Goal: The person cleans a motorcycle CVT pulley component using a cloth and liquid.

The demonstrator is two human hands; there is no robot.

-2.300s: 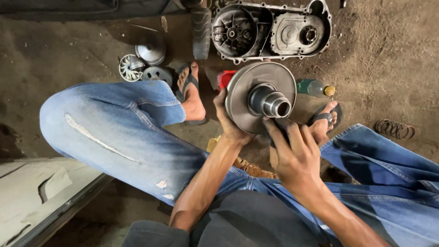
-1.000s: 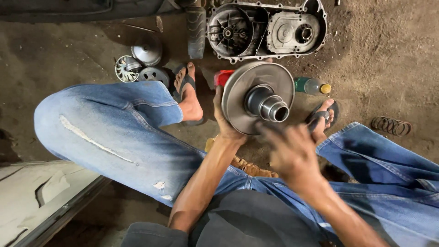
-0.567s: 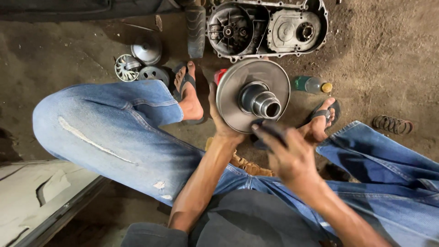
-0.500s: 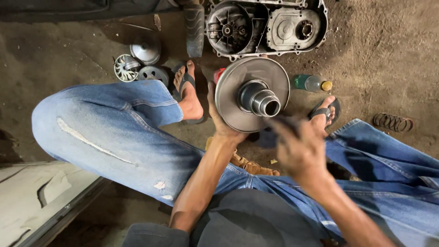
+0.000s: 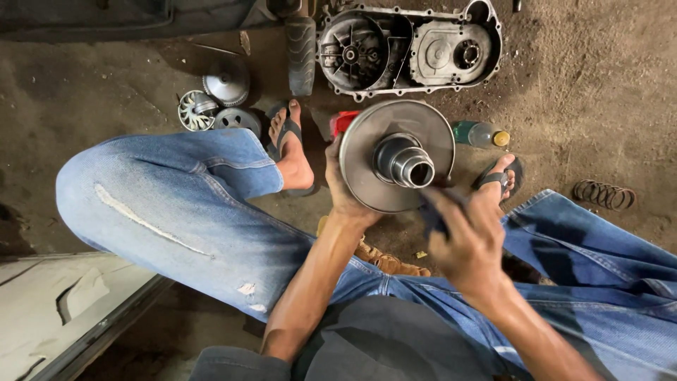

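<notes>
Seen from the head camera, a person in blue jeans and sandals sits on a dirt workshop floor and holds a round metal pulley disc upright between the knees, its hollow steel hub pointing back toward the body. The left hand is clamped on the disc's left edge from behind, fingers out of sight at the back, thumb side along the rim. The right hand, just below and right of the hub, is closed on a dark cloth that touches the lower face of the disc — the two hands are apart, one bracing and one wiping. To do this wiping well, it looks wise to keep the left grip firm so the disc cannot turn away under pressure, and to press the cloth flat against the face, working round the foot of the hub where grime likely gathers. Beyond the left hand lie a red container, partly hidden by the disc, and a grey engine cover; farther left sit a finned fan wheel and a domed metal part. Beyond the right hand lies a green bottle — well off to its right, a coil spring.
</notes>
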